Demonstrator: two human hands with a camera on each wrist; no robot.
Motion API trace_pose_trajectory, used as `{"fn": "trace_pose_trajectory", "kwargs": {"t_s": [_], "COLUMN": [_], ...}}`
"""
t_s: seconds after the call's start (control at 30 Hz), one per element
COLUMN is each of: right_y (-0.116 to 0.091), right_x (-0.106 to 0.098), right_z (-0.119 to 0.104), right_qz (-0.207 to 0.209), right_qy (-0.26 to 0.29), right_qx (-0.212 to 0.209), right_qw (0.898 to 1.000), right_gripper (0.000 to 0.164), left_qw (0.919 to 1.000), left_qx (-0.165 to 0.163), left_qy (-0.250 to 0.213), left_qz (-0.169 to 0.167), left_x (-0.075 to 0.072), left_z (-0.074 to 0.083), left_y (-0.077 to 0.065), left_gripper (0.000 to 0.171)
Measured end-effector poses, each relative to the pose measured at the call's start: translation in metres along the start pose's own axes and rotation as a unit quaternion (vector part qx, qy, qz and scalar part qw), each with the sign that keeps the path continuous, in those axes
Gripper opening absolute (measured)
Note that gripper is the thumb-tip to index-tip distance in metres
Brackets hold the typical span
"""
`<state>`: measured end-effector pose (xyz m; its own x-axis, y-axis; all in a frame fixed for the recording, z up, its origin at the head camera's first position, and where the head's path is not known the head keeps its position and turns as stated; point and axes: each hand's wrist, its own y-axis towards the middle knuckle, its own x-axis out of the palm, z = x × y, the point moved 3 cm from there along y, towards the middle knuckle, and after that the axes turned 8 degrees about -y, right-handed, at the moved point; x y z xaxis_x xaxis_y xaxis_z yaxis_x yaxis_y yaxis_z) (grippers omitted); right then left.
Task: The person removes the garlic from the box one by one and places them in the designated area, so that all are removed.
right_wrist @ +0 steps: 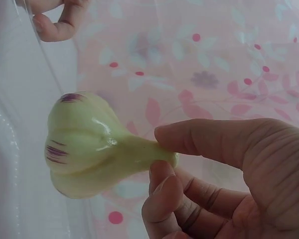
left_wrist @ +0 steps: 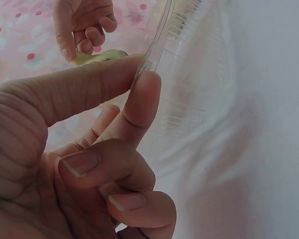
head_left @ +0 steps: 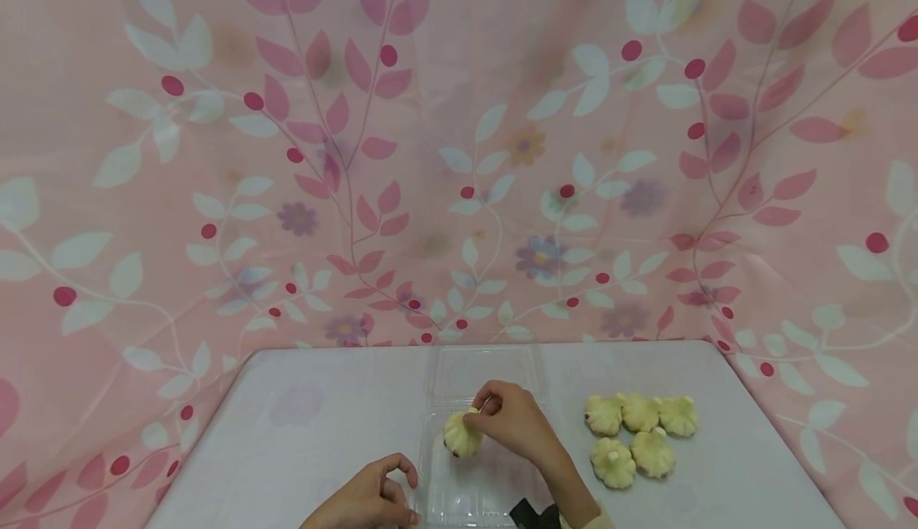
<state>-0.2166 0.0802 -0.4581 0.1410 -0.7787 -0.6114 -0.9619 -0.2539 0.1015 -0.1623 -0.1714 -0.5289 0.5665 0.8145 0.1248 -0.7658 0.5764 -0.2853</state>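
Note:
My right hand (head_left: pixel 518 419) pinches a pale yellow-green garlic bulb (head_left: pixel 460 436) by its stem, between thumb and fingers. Purple streaks mark the round end of the bulb (right_wrist: pixel 84 149) in the right wrist view. It hangs over the base of a clear plastic clamshell box (head_left: pixel 466 497). At the box's left side is my left hand (head_left: pixel 373 495). The left wrist view shows that hand's thumb and index finger (left_wrist: pixel 139 102) pinching the rim of the clear box (left_wrist: pixel 157 42); its other fingers are curled.
Several more garlic bulbs (head_left: pixel 653 452) lie in two rows on the white table (head_left: pixel 330 401), right of the box. The box's clear lid (head_left: pixel 488 370) lies folded back toward the far edge. Behind the table hangs a pink floral cloth (head_left: pixel 445 115).

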Motion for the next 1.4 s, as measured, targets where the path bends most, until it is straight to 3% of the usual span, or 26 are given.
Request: {"fn": "trace_pose_trajectory", "kwargs": {"t_s": [0.5, 0.8, 1.4], "right_y": [-0.006, -0.011, -0.021], "right_x": [-0.017, -0.029, -0.056], "right_z": [0.002, 0.003, 0.010], "right_qz": [-0.007, -0.010, -0.009], "right_qy": [0.026, 0.051, 0.042], "right_qx": [-0.023, -0.022, -0.015], "right_qw": [0.999, 0.998, 0.999], "right_gripper": [0.022, 0.022, 0.021], "left_qw": [0.9997, 1.0000, 0.9998], "left_qx": [0.018, -0.006, 0.000], "left_qy": [0.007, 0.004, 0.019], "left_qz": [-0.015, 0.004, 0.006], "left_x": [-0.002, -0.001, 0.001], "left_z": [-0.001, -0.002, 0.002], "left_y": [0.000, 0.000, -0.002], "left_gripper": [0.039, 0.037, 0.044]}}
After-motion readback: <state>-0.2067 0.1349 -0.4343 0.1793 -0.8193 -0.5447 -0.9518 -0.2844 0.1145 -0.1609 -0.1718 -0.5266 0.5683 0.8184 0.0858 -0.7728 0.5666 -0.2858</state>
